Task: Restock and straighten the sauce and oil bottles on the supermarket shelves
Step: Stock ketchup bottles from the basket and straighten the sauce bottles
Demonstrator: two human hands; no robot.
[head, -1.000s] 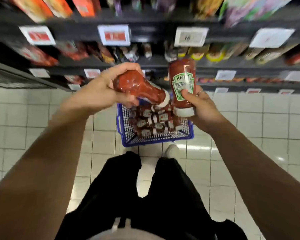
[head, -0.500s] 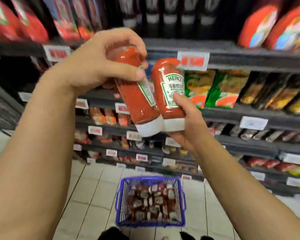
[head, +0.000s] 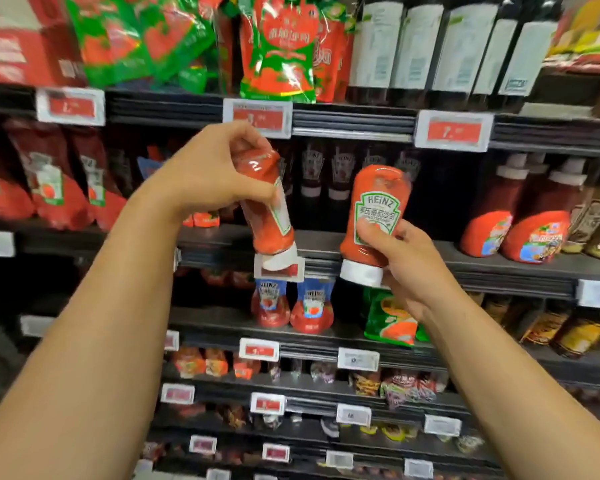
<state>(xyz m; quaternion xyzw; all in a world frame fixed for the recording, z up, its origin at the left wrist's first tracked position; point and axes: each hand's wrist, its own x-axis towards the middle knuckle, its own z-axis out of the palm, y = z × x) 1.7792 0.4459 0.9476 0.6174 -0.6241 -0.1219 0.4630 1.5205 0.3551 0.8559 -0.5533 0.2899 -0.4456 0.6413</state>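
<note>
Now each hand grips a cap-down ketchup bottle: left hand (head: 208, 178) tilted bottle (head: 269, 216), right hand (head: 406, 268) upright bottle (head: 374, 216).

Two hands, left hand (head: 208, 181) and right hand (head: 406, 268), each hold one ketchup bottle: one (head: 269, 216) at centre, one (head: 374, 216) right of it. Two blue-labelled bottles (head: 291, 306) stand at lower centre. Five dark bottles (head: 454, 46) line the upper right.

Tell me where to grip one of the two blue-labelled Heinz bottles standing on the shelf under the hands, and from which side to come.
Take the left blue-labelled Heinz bottle round its narrower labelled part, above the wider red base, coming straight in from the open front of the shelf. Its neighbour, the right blue-labelled Heinz bottle, stands close on one side, so a front-on wrap probably suits better than a sideways reach.
</note>
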